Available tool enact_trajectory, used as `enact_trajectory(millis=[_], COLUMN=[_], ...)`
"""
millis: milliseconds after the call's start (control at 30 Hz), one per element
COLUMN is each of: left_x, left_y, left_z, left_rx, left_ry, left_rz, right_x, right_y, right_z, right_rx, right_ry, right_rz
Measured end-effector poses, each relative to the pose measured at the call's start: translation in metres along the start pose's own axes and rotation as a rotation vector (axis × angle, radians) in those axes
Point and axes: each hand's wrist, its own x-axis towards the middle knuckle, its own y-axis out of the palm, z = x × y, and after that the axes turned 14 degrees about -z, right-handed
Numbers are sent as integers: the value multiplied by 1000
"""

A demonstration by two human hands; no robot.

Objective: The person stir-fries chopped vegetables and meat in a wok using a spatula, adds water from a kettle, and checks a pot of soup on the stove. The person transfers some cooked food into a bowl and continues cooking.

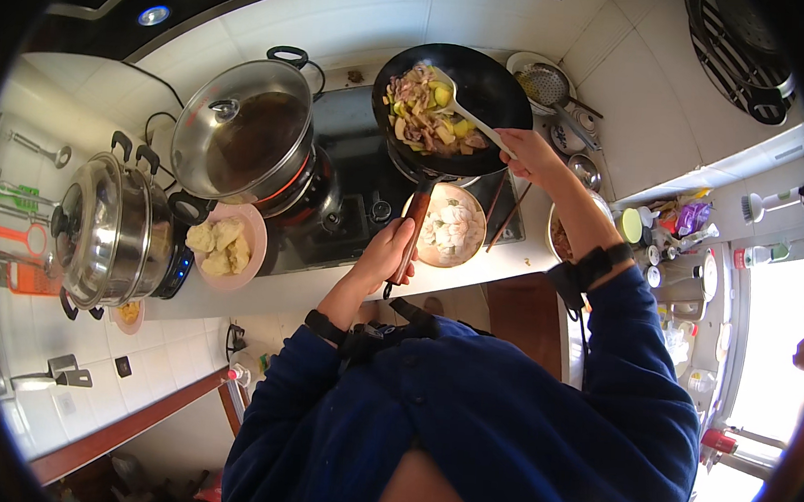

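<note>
My left hand [389,250] grips the wooden handle [414,234] of a black wok [498,84], which is tilted towards its left side. In my right hand [532,155] is a light-coloured spatula or spoon [480,123], its head in the food at the wok's left. Sliced meat with green and yellow vegetable pieces [424,111] lies there. Below the wok, a plate with a floral pattern [453,226] rests at the counter's front, partly behind the wok's handle. A pair of brown chopsticks [509,217] lies just right of this plate.
Left of the wok, a glass-lidded pan [243,131] sits on a glowing burner. Beyond it stand a pink plate of pale dough-like pieces [223,247] and a steel steamer pot [110,230]. A perforated skimmer [542,85] rests on dishes at the right, near a bowl [560,243] of food.
</note>
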Motion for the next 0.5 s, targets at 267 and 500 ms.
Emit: enact_trajectory(millis=[267,500], left_x=[2,0], left_y=[-3,-4], left_z=[-1,-3], left_rx=[14,15], left_ry=[6,11], left_rz=[-3,-15], right_x=[-71,-50], right_y=[-19,-33], right_z=[2,-18], right_rx=[-592,-877], right_ry=[-585,-686], right_rz=[-35,-332])
